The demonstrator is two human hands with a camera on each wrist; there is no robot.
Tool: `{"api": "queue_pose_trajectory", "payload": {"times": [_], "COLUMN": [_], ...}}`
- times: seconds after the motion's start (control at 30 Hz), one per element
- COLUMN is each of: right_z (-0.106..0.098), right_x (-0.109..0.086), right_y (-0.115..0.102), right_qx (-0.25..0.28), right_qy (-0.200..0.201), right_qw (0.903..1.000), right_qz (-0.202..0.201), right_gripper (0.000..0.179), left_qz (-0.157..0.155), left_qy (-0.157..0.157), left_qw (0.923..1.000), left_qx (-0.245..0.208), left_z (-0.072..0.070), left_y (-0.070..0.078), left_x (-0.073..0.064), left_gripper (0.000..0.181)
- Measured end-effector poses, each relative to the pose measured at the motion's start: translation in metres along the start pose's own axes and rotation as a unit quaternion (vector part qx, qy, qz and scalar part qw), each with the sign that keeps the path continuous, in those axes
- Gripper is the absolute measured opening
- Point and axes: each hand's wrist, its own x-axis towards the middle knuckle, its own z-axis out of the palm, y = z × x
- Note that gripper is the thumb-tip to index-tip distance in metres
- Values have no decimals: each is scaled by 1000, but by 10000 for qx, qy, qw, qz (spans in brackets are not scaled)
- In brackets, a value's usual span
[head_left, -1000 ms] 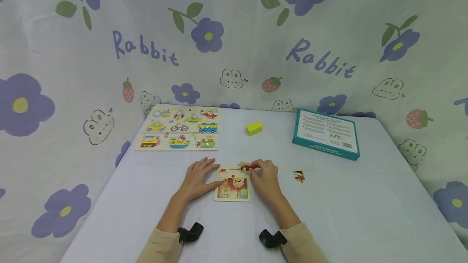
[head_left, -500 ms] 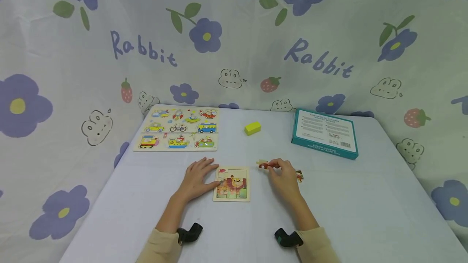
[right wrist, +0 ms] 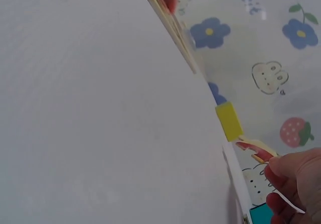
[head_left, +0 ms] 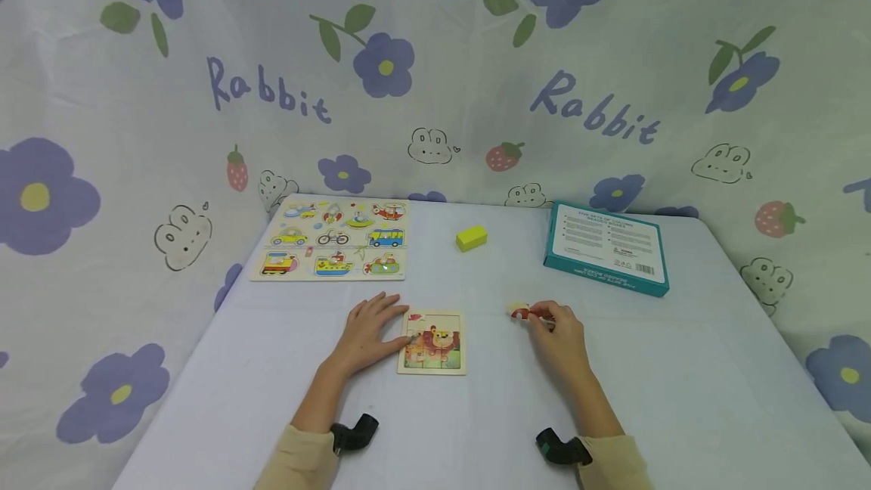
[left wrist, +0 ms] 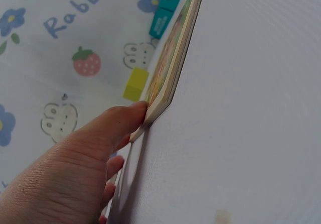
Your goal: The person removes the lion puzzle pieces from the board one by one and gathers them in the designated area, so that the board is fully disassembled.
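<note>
Animal puzzle [head_left: 438,324]: lying flat on the desk [head_left: 680,369] between the two hands, where it was a second ago; its lower rows are showing an orange animal picture, while most of the top row is looking pale and unfilled.
Left hand [head_left: 365,336]: staying beside the puzzle's left edge, its fingers spreading nearly straight and gripping nothing; the thumb is touching the edge, apparently steadying it.
Right hand [head_left: 559,335]: moving off to the right; a second ago it was hovering at the puzzle's top right corner, and now it is standing well apart from it.
Right fingers: closing in a pinch, thumb against fingertip, leaving only the thickness of one piece between them.
Puzzle piece [head_left: 519,312]: sticking out of that pinch, red-brown and cream, its free end pointing towards the puzzle.
Second loose piece: no longer showing clearly; the right hand is covering its spot, and whether the fingers are touching it, I cannot tell.
Top row: remaining incomplete, in my judgement, since the held piece is coming away unseated.
Yellow block [head_left: 472,238]: sitting untouched beyond the hands.
Picture board [head_left: 333,244]: lying unmoved, far left.
Teal box [head_left: 605,248]: lying unmoved, far right.
</note>
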Motion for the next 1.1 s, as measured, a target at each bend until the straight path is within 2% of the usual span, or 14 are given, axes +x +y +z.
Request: {"api": "queue_pose_trajectory", "payload": {"times": [0.2, 0.4, 0.9, 1.1], "right_z": [-9, -9, -5, -4], "right_x": [-6, -8, -3, -5], "right_y": [9, 21, 40, 45], "right_qx": [-117, -282, -403, -573], "right_qy": [-95, -36, 211, 324], "right_qw": [9999, 9994, 9930, 9920], "right_qz": [-83, -175, -1092, -1080], "right_gripper": [11, 12, 8, 10], "left_qz": [28, 33, -54, -22], "left_qy": [-5, -52, -91, -60], "left_qw": [10000, 10000, 9999, 10000], "left_qx": [-4, -66, 60, -33], "left_z": [-2, -3, -1, -1], "left_y": [2, 3, 2, 2], "left_x": [0, 1, 1, 1], "left_gripper": [57, 57, 58, 57]}}
